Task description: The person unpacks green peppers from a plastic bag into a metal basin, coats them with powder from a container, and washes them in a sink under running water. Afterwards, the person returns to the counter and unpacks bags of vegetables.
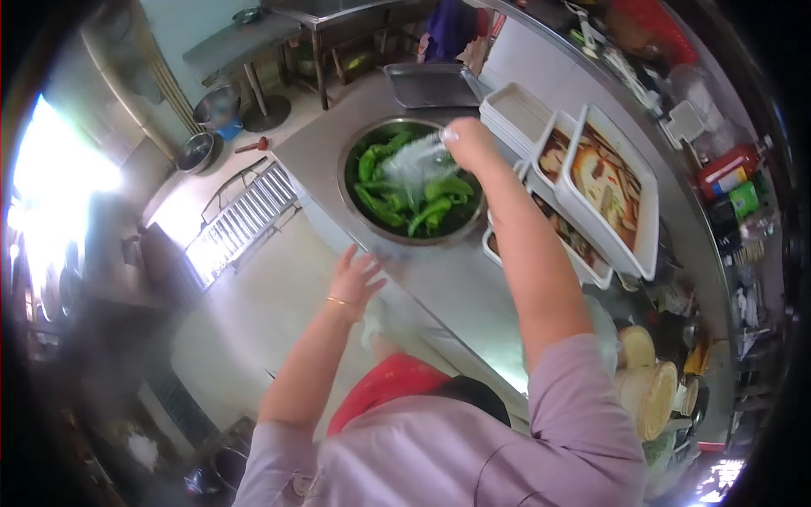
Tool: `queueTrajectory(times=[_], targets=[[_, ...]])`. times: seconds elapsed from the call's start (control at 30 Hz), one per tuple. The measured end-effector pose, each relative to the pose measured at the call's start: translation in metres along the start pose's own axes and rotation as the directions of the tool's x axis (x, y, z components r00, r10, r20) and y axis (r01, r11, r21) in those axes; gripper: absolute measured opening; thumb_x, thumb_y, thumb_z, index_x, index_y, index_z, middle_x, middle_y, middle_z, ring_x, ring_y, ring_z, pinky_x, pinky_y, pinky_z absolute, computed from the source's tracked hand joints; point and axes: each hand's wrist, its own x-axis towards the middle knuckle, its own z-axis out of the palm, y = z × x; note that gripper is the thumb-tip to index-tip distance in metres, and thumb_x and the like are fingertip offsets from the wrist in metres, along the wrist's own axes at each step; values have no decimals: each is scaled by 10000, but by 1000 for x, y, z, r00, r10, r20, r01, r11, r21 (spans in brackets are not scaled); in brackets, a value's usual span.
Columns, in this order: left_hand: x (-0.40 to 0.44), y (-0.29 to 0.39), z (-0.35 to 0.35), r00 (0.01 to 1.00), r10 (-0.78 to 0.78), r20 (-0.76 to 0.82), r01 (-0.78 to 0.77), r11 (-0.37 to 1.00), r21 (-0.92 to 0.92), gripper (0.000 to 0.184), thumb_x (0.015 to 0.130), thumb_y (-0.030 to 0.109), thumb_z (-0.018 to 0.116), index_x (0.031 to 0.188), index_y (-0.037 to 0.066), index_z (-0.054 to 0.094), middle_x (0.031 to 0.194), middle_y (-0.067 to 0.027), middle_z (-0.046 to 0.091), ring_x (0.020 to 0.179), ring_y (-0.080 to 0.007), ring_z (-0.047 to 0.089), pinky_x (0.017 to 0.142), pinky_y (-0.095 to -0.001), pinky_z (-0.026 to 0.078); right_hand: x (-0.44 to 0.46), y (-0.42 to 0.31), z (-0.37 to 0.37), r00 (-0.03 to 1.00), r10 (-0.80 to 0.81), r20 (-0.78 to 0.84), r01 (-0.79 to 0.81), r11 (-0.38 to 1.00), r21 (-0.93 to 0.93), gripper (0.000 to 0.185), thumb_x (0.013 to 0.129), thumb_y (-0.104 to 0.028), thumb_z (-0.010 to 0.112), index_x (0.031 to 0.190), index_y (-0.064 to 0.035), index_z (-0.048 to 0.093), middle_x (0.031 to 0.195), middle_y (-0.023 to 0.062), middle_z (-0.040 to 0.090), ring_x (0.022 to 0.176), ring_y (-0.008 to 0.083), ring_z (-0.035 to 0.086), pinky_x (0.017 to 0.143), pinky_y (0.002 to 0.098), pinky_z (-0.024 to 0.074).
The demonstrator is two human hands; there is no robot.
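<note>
My right hand (pixel 469 144) is closed on a whitish, see-through plastic bag (pixel 416 165), which hangs blurred over a round metal bowl (pixel 345 188). Long green peppers (pixel 436 211) lie in the bowl, and the bag hides part of them. My left hand (pixel 355 277) is held below and to the left of the bowl, by the counter's edge, with its fingers spread and nothing in them. It does not touch the bowl.
White trays of food in sauce (pixel 606 182) are stacked right of the bowl on the metal counter (pixel 317 139). Behind the bowl lies a dark metal tray (pixel 432 85). A slatted metal rack (pixel 245 215) stands at the left. Bottles (pixel 728 171) line the far right.
</note>
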Motion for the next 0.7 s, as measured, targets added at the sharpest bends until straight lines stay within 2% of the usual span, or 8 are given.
queueTrajectory(times=[0.13, 0.27, 0.3, 0.4, 0.47, 0.53, 0.6, 0.7], targets=[[65, 23, 40, 983, -176, -56, 177, 984, 10, 536, 856, 209, 653, 1305, 100, 382, 1186, -119, 509, 933, -271, 583, 734, -393, 530, 17, -8, 16, 956, -147, 252, 109, 981, 161, 171, 742, -162, 653, 859, -46, 700, 831, 194, 657, 858, 364, 634, 807, 435, 481], [139, 9, 11, 908, -387, -161, 409, 903, 130, 319, 840, 170, 646, 1117, 89, 511, 973, -111, 594, 794, -259, 614, 571, -354, 517, 62, -23, 19, 999, -46, 13, 41, 965, 257, 150, 759, -160, 636, 833, -43, 694, 840, 203, 652, 839, 365, 628, 780, 435, 486], [131, 27, 19, 946, -287, -150, 301, 950, 81, 245, 812, 96, 621, 1045, 86, 547, 847, -91, 604, 746, -241, 615, 534, -366, 486, 73, -25, 22, 999, -31, -14, 33, 964, 262, 147, 759, -158, 635, 826, -41, 692, 837, 207, 650, 833, 365, 628, 775, 436, 486], [145, 63, -3, 937, -255, -238, 286, 952, 107, 244, 780, 40, 586, 1016, 65, 531, 860, -98, 597, 756, -247, 616, 523, -391, 485, 82, -21, 25, 969, -13, 245, 44, 992, -121, 149, 776, -144, 617, 850, -39, 693, 859, 210, 650, 844, 365, 626, 773, 432, 488], [151, 101, -18, 939, -285, -195, 309, 945, 105, 241, 748, -10, 559, 980, 42, 522, 852, -106, 589, 758, -267, 616, 581, -438, 518, 81, -39, 21, 862, -62, 503, 54, 998, 31, 132, 792, -139, 616, 837, -38, 689, 858, 206, 652, 830, 355, 635, 752, 424, 492], [162, 129, -54, 949, -281, -145, 300, 946, 123, 240, 740, -26, 551, 970, 36, 521, 844, -106, 581, 761, -276, 614, 610, -458, 527, 88, -77, 27, 731, -180, 658, -142, 904, 404, 138, 811, -139, 614, 869, -27, 670, 867, 193, 654, 818, 325, 646, 721, 419, 493], [175, 161, -87, 939, -316, -133, 330, 938, 105, 238, 732, -42, 547, 958, 29, 526, 858, -112, 581, 773, -285, 613, 648, -463, 529, 108, -110, 49, 899, -249, 361, -4, 818, 575, 135, 800, -129, 636, 875, -17, 642, 833, 177, 647, 775, 300, 647, 688, 405, 490], [212, 225, -136, 951, -274, -141, 292, 948, 124, 217, 731, -45, 546, 939, 16, 538, 863, -110, 587, 779, -278, 612, 662, -443, 528, 167, -182, 75, 992, -90, 88, 26, 829, 558, 152, 773, -108, 669, 861, -10, 593, 775, 146, 620, 707, 270, 630, 650, 381, 480]])
